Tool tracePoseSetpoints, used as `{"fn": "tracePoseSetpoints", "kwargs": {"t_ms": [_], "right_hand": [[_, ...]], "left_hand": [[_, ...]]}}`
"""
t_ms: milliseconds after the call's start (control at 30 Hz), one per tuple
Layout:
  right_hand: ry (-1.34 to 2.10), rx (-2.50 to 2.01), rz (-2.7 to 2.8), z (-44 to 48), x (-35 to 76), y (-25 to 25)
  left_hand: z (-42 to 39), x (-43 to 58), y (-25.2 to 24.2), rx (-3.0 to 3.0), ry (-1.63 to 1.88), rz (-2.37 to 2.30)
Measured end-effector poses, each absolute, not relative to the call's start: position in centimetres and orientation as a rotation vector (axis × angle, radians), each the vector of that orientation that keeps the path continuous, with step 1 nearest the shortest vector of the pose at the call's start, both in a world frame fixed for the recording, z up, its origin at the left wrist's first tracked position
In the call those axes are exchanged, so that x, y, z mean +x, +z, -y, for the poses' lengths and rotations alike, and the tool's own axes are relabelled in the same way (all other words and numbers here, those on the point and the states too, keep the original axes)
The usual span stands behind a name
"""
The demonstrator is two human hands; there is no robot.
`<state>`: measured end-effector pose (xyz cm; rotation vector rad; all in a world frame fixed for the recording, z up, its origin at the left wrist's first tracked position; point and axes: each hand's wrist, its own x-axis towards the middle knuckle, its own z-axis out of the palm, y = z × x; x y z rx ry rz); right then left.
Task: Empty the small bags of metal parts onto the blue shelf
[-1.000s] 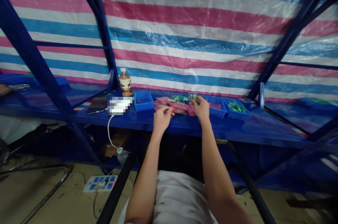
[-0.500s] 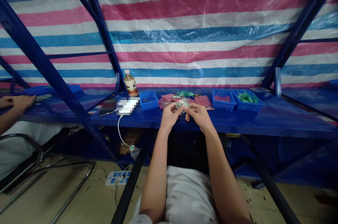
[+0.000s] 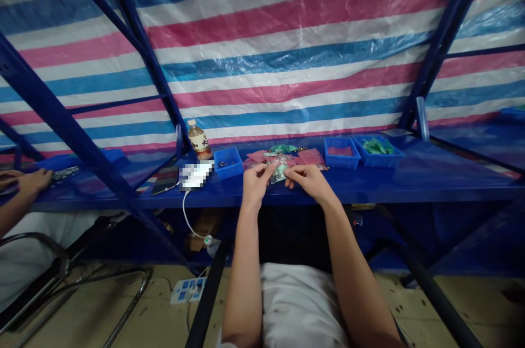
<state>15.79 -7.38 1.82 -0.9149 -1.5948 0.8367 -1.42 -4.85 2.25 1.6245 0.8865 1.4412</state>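
Note:
A small clear plastic bag (image 3: 279, 169) with something pale green inside is held just above the front part of the blue table. My left hand (image 3: 256, 183) pinches its left side between thumb and fingers. At the right side, the fingertips of my right hand (image 3: 308, 179) are closed on the bag's edge. Behind my hands lie pink pieces (image 3: 312, 156) and a green packet (image 3: 284, 149), partly covered by one another. What exactly is in the bag is too small to tell.
Left of my hands is a blue bin (image 3: 228, 164) with small metal bits, near a bottle (image 3: 199, 141) and a phone (image 3: 165, 181). On the right, one bin (image 3: 342, 163) holds pink pieces, another (image 3: 379, 160) green ones. A co-worker's hands (image 3: 35, 181) are at far left.
My hands have moved slightly apart, and more of the bag shows between them. The whole view has shifted and tilted a little.

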Motion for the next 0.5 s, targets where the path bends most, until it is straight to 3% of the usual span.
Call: {"fn": "tracePoseSetpoints", "kwargs": {"t_ms": [300, 500], "right_hand": [[0.818, -0.922, 1.534, 7.11, 15.94, 1.81], [0.753, -0.904, 1.522, 7.25, 16.03, 1.82]], "left_hand": [[4.28, -1.33, 1.96, 1.862, 1.492, -1.010], [4.66, -1.35, 2.10, 1.746, 1.313, -0.854]]}}
